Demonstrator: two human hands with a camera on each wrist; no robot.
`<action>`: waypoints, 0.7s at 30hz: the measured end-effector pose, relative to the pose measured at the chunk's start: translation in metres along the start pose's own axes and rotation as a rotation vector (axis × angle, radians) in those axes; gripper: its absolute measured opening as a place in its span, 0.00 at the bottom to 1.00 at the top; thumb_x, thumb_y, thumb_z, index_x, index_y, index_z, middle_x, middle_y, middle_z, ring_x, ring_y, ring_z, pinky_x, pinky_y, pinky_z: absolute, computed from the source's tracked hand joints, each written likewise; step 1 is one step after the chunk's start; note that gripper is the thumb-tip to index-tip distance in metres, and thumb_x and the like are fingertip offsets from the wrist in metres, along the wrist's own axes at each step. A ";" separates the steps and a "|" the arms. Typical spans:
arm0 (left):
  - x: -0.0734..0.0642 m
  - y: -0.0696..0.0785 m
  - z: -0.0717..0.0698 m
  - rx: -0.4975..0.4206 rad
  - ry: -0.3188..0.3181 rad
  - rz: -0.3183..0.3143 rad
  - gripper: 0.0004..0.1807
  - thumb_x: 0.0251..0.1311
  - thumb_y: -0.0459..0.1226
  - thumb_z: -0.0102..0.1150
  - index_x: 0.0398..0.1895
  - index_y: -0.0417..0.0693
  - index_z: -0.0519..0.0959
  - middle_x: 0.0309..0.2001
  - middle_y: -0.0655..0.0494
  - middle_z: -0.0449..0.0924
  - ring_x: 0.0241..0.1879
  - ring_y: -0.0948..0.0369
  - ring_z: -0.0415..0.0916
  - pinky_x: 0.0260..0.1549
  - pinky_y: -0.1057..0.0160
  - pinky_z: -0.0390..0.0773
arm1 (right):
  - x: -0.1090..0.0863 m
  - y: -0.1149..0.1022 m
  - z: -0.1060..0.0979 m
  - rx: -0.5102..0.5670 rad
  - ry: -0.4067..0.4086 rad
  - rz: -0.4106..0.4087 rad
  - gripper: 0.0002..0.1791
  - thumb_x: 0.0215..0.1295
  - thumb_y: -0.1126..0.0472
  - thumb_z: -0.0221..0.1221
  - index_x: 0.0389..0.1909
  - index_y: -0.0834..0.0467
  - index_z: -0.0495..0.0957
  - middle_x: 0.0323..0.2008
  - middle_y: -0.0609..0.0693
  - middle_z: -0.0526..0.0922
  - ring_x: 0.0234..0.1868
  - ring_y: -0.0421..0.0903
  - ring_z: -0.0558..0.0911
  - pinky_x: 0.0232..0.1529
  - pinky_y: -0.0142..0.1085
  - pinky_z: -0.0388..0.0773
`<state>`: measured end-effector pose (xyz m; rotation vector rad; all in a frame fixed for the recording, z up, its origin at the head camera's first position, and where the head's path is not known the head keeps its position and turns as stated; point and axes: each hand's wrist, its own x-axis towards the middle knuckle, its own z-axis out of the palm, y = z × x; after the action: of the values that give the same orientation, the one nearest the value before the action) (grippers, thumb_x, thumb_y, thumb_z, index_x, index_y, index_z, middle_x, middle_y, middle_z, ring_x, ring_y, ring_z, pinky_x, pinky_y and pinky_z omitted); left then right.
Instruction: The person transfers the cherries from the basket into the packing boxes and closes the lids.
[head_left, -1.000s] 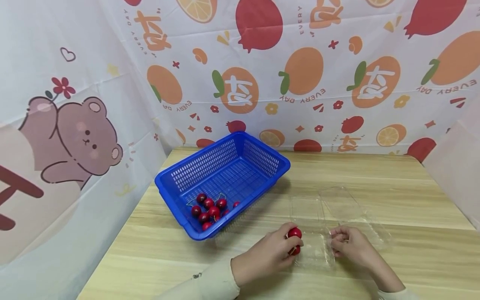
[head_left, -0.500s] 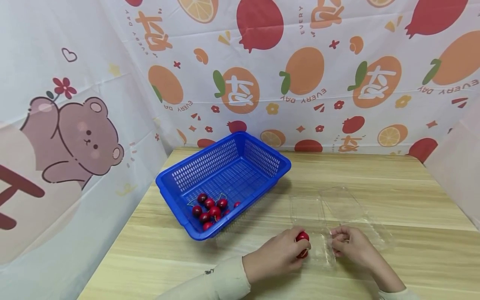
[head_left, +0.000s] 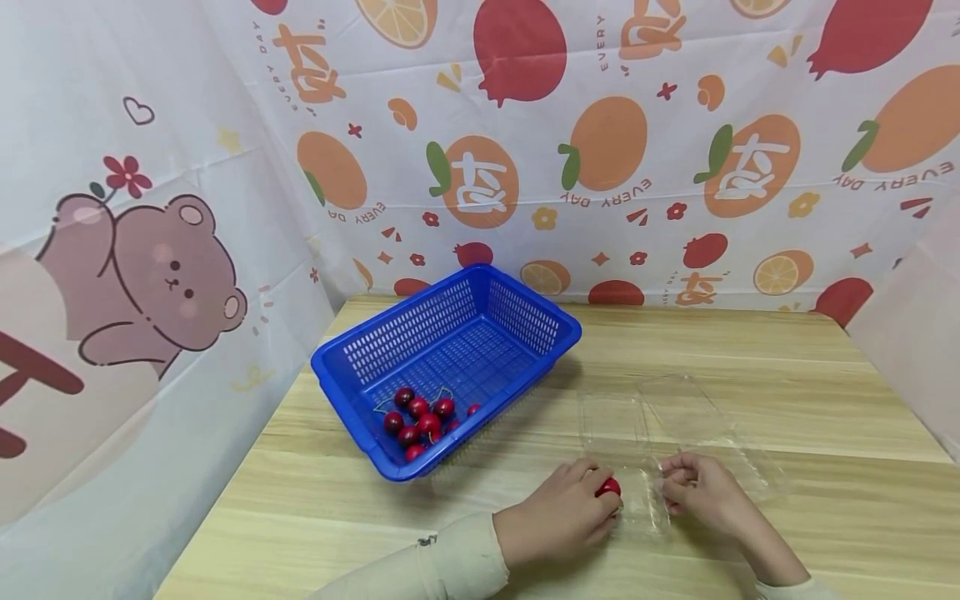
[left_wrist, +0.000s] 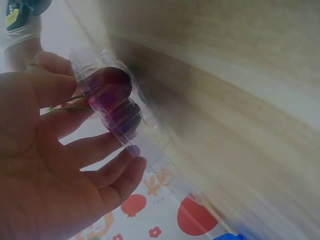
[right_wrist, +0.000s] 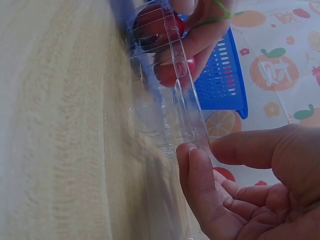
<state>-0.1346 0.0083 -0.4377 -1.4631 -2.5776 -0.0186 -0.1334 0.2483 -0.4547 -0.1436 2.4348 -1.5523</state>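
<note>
Two red cherries [right_wrist: 172, 72] with green stems are down inside a clear plastic clamshell box [head_left: 641, 492], seen through its wall in both wrist views. My left hand [head_left: 562, 512] reaches over the box's left edge and holds these cherries between thumb and fingers; in the left wrist view a green stem [left_wrist: 75, 105] crosses beside the fingers. At the opposite edge, my right hand [head_left: 701, 492] pinches the rim of the box between thumb and fingertips. The box's lid [head_left: 686, 404] lies folded open on the table.
A blue perforated basket [head_left: 540, 358] stands at the left on the wooden table [head_left: 825, 383], with several more cherries [head_left: 427, 423] gathered in its near corner. Fruit-printed cloth [head_left: 525, 242] hangs behind the table, and a bear-printed cloth [head_left: 172, 275] hangs at the left.
My left hand has moved right and slightly down with the cherries, from the box's left edge to inside it. My right hand has kept its place on the rim.
</note>
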 end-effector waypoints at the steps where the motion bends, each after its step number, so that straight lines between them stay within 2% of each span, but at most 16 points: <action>1: 0.000 0.001 0.000 -0.004 -0.015 -0.002 0.09 0.68 0.46 0.50 0.42 0.59 0.79 0.56 0.54 0.75 0.57 0.57 0.70 0.47 0.62 0.73 | 0.000 0.000 0.000 0.001 -0.002 -0.001 0.17 0.61 0.72 0.56 0.47 0.80 0.68 0.28 0.55 0.79 0.28 0.44 0.80 0.29 0.34 0.81; 7: 0.000 0.003 -0.001 -0.001 -0.097 0.005 0.12 0.72 0.46 0.44 0.47 0.57 0.78 0.64 0.55 0.70 0.63 0.58 0.67 0.51 0.59 0.73 | 0.000 0.001 0.001 -0.002 0.006 0.006 0.18 0.61 0.72 0.57 0.48 0.80 0.68 0.28 0.55 0.79 0.27 0.45 0.80 0.29 0.34 0.81; 11: 0.002 0.004 -0.001 -0.005 -0.161 0.005 0.17 0.73 0.48 0.41 0.56 0.57 0.76 0.67 0.57 0.65 0.66 0.59 0.63 0.54 0.57 0.71 | 0.000 0.001 0.001 -0.010 0.008 0.008 0.18 0.61 0.71 0.57 0.48 0.79 0.69 0.28 0.55 0.79 0.28 0.45 0.80 0.29 0.34 0.81; 15: 0.002 0.004 0.002 -0.023 -0.223 -0.018 0.24 0.73 0.52 0.37 0.66 0.57 0.69 0.71 0.59 0.59 0.69 0.60 0.57 0.60 0.55 0.68 | -0.001 0.002 0.000 -0.015 -0.006 -0.005 0.18 0.62 0.71 0.57 0.48 0.80 0.68 0.29 0.55 0.79 0.28 0.44 0.80 0.30 0.33 0.81; 21: 0.004 0.005 0.003 -0.089 -0.322 -0.062 0.35 0.70 0.61 0.29 0.73 0.55 0.59 0.75 0.59 0.48 0.73 0.61 0.48 0.65 0.52 0.62 | -0.002 0.004 -0.001 -0.018 -0.029 -0.039 0.19 0.63 0.71 0.57 0.49 0.81 0.67 0.29 0.56 0.79 0.28 0.43 0.80 0.31 0.32 0.81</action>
<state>-0.1330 0.0149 -0.4402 -1.5255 -2.9110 0.1034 -0.1320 0.2516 -0.4580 -0.2159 2.4382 -1.5338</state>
